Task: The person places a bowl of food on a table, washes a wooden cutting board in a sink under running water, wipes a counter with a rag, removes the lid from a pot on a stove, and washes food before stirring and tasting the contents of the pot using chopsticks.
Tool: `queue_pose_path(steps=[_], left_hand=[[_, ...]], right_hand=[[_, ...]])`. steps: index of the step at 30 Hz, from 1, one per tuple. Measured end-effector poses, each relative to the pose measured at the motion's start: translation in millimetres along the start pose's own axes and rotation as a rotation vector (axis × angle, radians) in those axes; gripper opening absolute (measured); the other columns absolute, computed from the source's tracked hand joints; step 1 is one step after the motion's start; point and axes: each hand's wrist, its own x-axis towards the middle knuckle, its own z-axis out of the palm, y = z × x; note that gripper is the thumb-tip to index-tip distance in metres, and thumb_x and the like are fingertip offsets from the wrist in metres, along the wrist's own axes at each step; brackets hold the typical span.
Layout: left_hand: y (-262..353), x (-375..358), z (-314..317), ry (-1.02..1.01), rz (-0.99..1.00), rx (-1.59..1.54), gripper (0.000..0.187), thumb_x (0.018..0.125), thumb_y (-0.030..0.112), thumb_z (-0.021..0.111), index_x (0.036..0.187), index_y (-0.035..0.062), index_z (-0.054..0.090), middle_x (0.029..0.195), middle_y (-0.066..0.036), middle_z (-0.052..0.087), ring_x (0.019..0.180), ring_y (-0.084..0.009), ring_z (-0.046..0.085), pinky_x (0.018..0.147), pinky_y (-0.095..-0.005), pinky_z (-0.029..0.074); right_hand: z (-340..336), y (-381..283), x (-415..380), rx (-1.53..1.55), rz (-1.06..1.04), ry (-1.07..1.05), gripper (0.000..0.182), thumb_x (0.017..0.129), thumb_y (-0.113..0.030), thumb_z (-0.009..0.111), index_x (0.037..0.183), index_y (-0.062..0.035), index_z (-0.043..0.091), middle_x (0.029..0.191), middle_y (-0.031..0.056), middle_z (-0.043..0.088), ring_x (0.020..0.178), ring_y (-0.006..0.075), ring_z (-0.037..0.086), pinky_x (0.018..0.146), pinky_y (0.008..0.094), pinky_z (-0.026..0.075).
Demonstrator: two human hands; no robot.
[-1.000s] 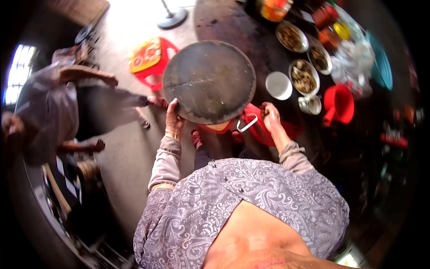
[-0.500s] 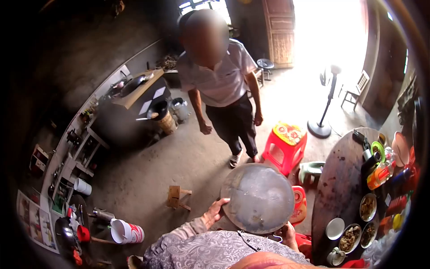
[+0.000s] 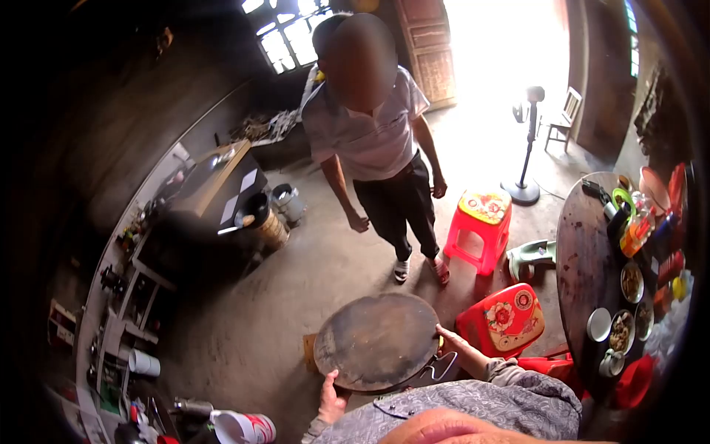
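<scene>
Far to the left of the round board (image 3: 377,333), a white bucket (image 3: 144,362) lies tipped beside the shelving; nearer, low and to the board's left, is a white-and-red bucket (image 3: 248,428), tilted and cut by the bottom of the view. Beyond the board on its left, a dark bucket (image 3: 255,210) is near the counter. Just past the board's left edge shows part of a small wooden stool (image 3: 309,352), mostly hidden. The hands are apart, each clamped on the board: the left hand (image 3: 331,399) holds its near-left rim, thumb on top, and the right hand (image 3: 455,346) its right rim. The board is held level or slightly tilted, in front of the body; I cannot tell which. Beyond it stands another person (image 3: 377,144), arms lowered. A thin pale loop (image 3: 444,366) hangs by the board's right side; its attachment is unclear. Just right of the board is a red flowered stool (image 3: 503,322); farther beyond are a taller red stool (image 3: 479,231), a standing fan (image 3: 528,148) and a pale green stool (image 3: 531,255). Well to the board's right, the round tabletop (image 3: 580,255) carries a white bowl (image 3: 598,324), dishes of food (image 3: 621,331) and a red scoop (image 3: 634,381).
</scene>
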Motion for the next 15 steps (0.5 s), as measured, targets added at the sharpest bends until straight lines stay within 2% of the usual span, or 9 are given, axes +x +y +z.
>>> queue_pose_path(steps=[2,3,5,6,8,10,12,14,15], left_hand=[[10,5,-21,-0.001,0.015,0.028,0.049,0.08,0.024,0.065,0.124,0.0072,0.05,0.12,-0.008,0.058,0.108,-0.0245,0.055,0.094,-0.038,0.046],[13,10,-30,-0.012,0.034,0.068,0.05,0.081,0.025,0.065,0.124,0.0067,0.05,0.12,-0.008,0.058,0.109,-0.024,0.055,0.094,-0.0372,0.045],[21,24,-36,-0.036,0.074,0.146,0.052,0.081,0.028,0.065,0.124,0.0059,0.048,0.119,-0.008,0.058,0.109,-0.0228,0.053,0.095,-0.0356,0.043],[24,17,-20,0.013,-0.001,-0.026,0.053,0.082,0.029,0.065,0.126,0.0052,0.046,0.123,-0.008,0.055,0.109,-0.0218,0.053,0.097,-0.0348,0.041],[10,67,-85,0.01,0.131,0.2,0.05,0.082,0.03,0.064,0.123,0.0056,0.049,0.123,-0.007,0.055,0.109,-0.0223,0.053,0.098,-0.0362,0.041],[17,84,-86,-0.007,0.088,0.171,0.048,0.082,0.027,0.063,0.123,0.0063,0.049,0.123,-0.007,0.055,0.11,-0.0227,0.053,0.099,-0.0374,0.041],[53,65,-7,-0.026,-0.119,-0.112,0.048,0.082,0.023,0.062,0.125,0.0075,0.047,0.122,-0.008,0.055,0.11,-0.023,0.053,0.099,-0.0385,0.041],[53,105,-38,-0.067,-0.02,0.107,0.05,0.082,0.017,0.06,0.128,0.0098,0.044,0.122,-0.009,0.054,0.111,-0.0221,0.052,0.098,-0.0399,0.042],[66,92,-1,-0.066,-0.122,-0.06,0.053,0.081,0.01,0.058,0.131,0.0121,0.039,0.125,-0.011,0.051,0.113,-0.022,0.05,0.099,-0.0397,0.041]], right_hand=[[24,-2,-1,-0.037,-0.067,-0.02,0.048,0.086,-0.055,0.057,0.105,-0.0107,0.057,0.083,0.006,0.061,0.06,0.0177,0.056,0.053,0.0303,0.043],[19,6,13,-0.089,-0.021,-0.001,0.049,0.085,-0.053,0.059,0.105,-0.0088,0.058,0.082,0.0054,0.061,0.06,0.0174,0.056,0.055,0.0305,0.045],[34,-6,17,-0.086,-0.047,0.001,0.044,0.085,-0.049,0.061,0.104,-0.0096,0.06,0.078,0.0048,0.06,0.06,0.0171,0.056,0.056,0.0296,0.045],[45,-18,10,-0.074,0.012,0.017,0.039,0.084,-0.047,0.062,0.101,-0.0107,0.061,0.075,0.0044,0.06,0.058,0.017,0.055,0.054,0.0295,0.044],[56,-34,8,-0.027,0.084,0.028,0.034,0.084,-0.044,0.063,0.096,-0.0127,0.062,0.07,0.0039,0.059,0.055,0.0167,0.053,0.052,0.0294,0.043],[42,-32,40,0.067,0.109,0.059,0.029,0.082,-0.043,0.065,0.093,-0.0152,0.063,0.066,0.0037,0.058,0.05,0.0161,0.05,0.047,0.0309,0.04],[42,-38,76,0.006,0.121,0.2,0.031,0.081,-0.044,0.065,0.097,-0.0175,0.063,0.064,0.0051,0.056,0.051,0.0178,0.05,0.049,0.0323,0.041],[42,-43,96,0.072,0.096,0.25,0.038,0.077,-0.048,0.066,0.104,-0.0204,0.063,0.062,0.0093,0.054,0.054,0.0213,0.052,0.052,0.032,0.043],[40,-47,106,0.105,0.084,0.274,0.042,0.076,-0.05,0.067,0.107,-0.0219,0.063,0.061,0.0114,0.053,0.055,0.023,0.053,0.054,0.0318,0.044]])
